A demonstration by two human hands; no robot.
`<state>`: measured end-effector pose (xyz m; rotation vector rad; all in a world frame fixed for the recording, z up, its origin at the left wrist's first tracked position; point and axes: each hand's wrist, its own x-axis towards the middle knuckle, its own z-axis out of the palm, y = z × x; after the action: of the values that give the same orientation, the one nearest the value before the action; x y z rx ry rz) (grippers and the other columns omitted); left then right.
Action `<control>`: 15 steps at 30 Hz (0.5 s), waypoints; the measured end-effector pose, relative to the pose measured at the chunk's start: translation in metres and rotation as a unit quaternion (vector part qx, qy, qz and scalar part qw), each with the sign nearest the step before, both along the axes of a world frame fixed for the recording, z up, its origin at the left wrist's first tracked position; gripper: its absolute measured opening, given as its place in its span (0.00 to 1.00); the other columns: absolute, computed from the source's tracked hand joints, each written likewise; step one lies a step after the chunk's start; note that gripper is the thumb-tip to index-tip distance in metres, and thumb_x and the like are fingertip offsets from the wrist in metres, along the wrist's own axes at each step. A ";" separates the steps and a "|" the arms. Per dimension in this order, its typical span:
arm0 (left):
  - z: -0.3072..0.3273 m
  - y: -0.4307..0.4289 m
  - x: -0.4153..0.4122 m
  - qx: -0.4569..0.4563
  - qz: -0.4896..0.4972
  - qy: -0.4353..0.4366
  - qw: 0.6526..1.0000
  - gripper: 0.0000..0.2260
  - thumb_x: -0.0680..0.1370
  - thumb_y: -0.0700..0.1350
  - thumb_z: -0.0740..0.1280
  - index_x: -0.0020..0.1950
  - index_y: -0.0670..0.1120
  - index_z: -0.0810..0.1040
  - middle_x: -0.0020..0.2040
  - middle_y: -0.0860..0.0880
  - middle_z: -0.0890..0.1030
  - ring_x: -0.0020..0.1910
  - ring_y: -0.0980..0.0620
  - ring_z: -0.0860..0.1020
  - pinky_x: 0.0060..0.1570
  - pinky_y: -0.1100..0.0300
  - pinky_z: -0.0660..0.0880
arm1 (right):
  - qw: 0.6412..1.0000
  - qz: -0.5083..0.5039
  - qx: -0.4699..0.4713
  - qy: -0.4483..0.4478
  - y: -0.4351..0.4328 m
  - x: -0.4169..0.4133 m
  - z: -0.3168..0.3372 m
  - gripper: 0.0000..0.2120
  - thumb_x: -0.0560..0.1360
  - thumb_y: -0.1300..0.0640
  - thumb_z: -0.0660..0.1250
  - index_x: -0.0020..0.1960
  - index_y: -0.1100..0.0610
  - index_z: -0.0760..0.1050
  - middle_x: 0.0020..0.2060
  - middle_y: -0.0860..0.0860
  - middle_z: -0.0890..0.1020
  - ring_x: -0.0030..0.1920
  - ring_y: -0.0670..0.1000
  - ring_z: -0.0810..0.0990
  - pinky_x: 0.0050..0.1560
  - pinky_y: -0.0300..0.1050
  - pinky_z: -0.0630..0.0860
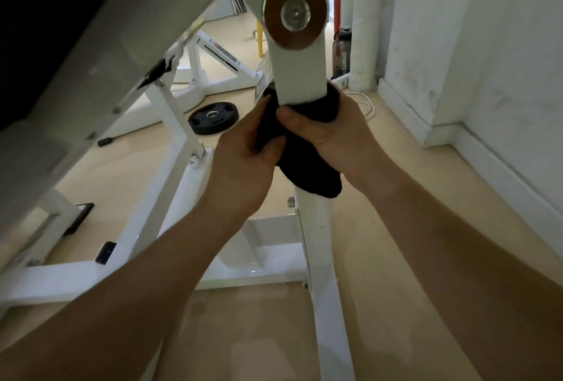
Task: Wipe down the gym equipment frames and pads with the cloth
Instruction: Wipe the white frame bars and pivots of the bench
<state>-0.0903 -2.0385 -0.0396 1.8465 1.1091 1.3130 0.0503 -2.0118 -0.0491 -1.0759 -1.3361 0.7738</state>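
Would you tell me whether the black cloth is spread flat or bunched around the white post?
Bunched around it: the left hand and right hand grip the cloth round the post, one end hanging loose.

The one word that reads clearly is "SPORTS", in pale capital letters running vertically down the side of the dark bottle (341, 54) standing in the background near the wall. A sloping white frame bar (245, 71) farther back bears a long sticker (220, 51) with a red mark and fine print, too small and blurred to read
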 end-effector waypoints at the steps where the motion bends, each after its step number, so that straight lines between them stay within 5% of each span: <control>1: 0.000 0.004 0.000 0.011 -0.002 -0.009 1.000 0.25 0.78 0.33 0.61 0.69 0.56 0.69 0.62 0.58 0.78 0.62 0.62 0.75 0.64 0.63 0.72 | 1.000 0.028 0.004 0.011 0.004 0.004 0.001 0.26 0.67 0.48 0.77 0.60 0.55 0.73 0.50 0.45 0.83 0.50 0.43 0.81 0.54 0.41 0.78; 5: -0.033 0.011 -0.002 -0.029 0.013 0.129 0.991 0.25 0.77 0.48 0.61 0.75 0.54 0.64 0.63 0.59 0.77 0.61 0.58 0.76 0.60 0.64 0.72 | 0.997 -0.040 0.050 0.036 -0.005 -0.014 -0.045 0.31 0.70 0.48 0.71 0.70 0.54 0.66 0.57 0.46 0.80 0.57 0.45 0.79 0.59 0.44 0.76; 7: -0.053 0.006 -0.002 -0.096 -0.013 0.222 0.970 0.23 0.79 0.48 0.61 0.75 0.54 0.63 0.62 0.54 0.79 0.60 0.52 0.77 0.57 0.62 0.73 | 0.998 -0.053 0.016 -0.015 -0.020 -0.015 -0.077 0.34 0.71 0.43 0.66 0.74 0.53 0.61 0.60 0.48 0.79 0.59 0.48 0.78 0.60 0.47 0.76; 9: -0.062 0.003 -0.001 -0.130 -0.021 0.261 0.956 0.21 0.81 0.45 0.62 0.73 0.52 0.65 0.60 0.52 0.80 0.59 0.50 0.78 0.53 0.66 0.73 | 0.995 -0.051 -0.020 -0.083 -0.028 -0.009 -0.092 0.31 0.74 0.45 0.65 0.74 0.53 0.61 0.59 0.47 0.79 0.57 0.49 0.79 0.57 0.41 0.76; 12: -0.048 0.003 -0.004 -0.092 0.010 0.198 0.976 0.20 0.78 0.40 0.64 0.69 0.54 0.72 0.57 0.54 0.82 0.57 0.53 0.79 0.58 0.56 0.75 | 0.992 -0.039 -0.025 -0.119 -0.030 -0.005 -0.064 0.23 0.74 0.50 0.69 0.66 0.53 0.67 0.52 0.47 0.81 0.53 0.50 0.80 0.50 0.35 0.75; 15: -0.007 0.006 -0.003 -0.015 0.016 0.066 0.998 0.24 0.77 0.36 0.64 0.72 0.52 0.71 0.62 0.56 0.80 0.61 0.61 0.77 0.62 0.59 0.74 | 0.991 -0.057 0.050 -0.107 -0.013 -0.006 -0.002 0.28 0.72 0.48 0.72 0.67 0.54 0.65 0.54 0.46 0.80 0.52 0.45 0.78 0.52 0.37 0.74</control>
<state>-0.0933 -2.0322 -0.0463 1.9243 1.2252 1.2000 0.0439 -2.0247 -0.0516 -1.1683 -1.4631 0.5117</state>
